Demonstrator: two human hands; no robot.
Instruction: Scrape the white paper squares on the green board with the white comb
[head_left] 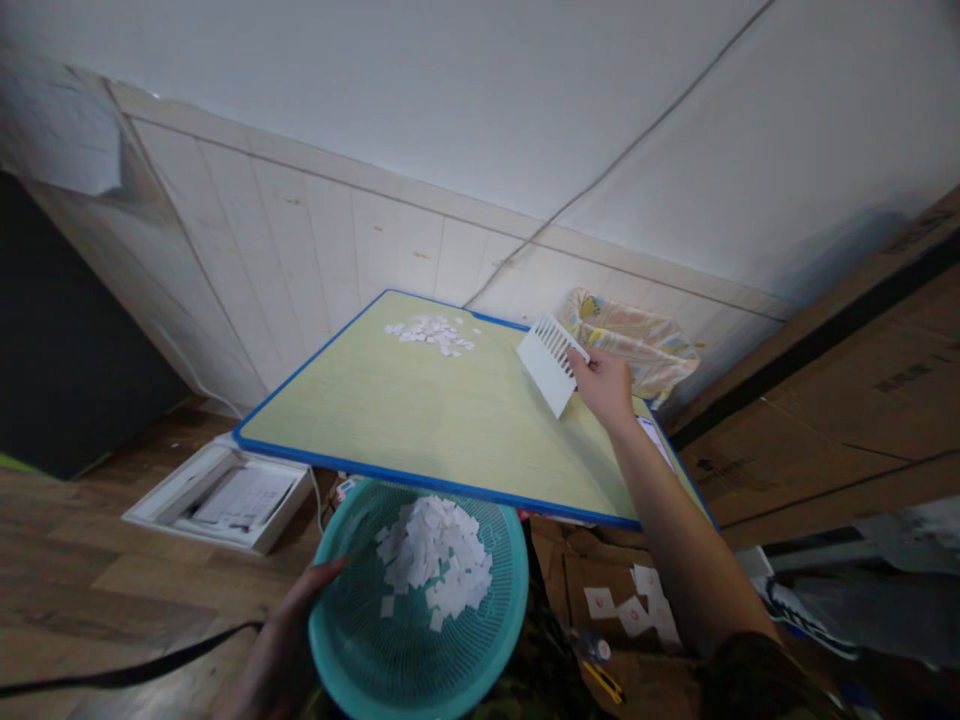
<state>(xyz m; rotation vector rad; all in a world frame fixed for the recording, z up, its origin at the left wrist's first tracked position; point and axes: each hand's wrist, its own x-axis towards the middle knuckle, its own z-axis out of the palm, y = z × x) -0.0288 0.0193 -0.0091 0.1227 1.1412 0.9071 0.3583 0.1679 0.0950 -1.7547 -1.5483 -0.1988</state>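
My right hand (606, 385) pinches a white slotted card (548, 368) by its upper right edge, holding it tilted above the right part of the table. The card has a row of narrow slots along one side. My left hand (296, 600) grips the left rim of a teal plastic basket (510, 600), thumb over the edge. Inside the basket lies a heap of small white paper squares (439, 555). More white paper pieces (431, 333) are scattered at the table's far left, away from both hands.
The yellow-topped table (390, 420) has a blue edge. A cloth-lined basket (637, 340) stands at its back right, against the wall. On the floor are a white box (259, 540) at left, and white cards (634, 612) and a yellow cutter (604, 682) at right. Cardboard boxes (847, 400) rise at right.
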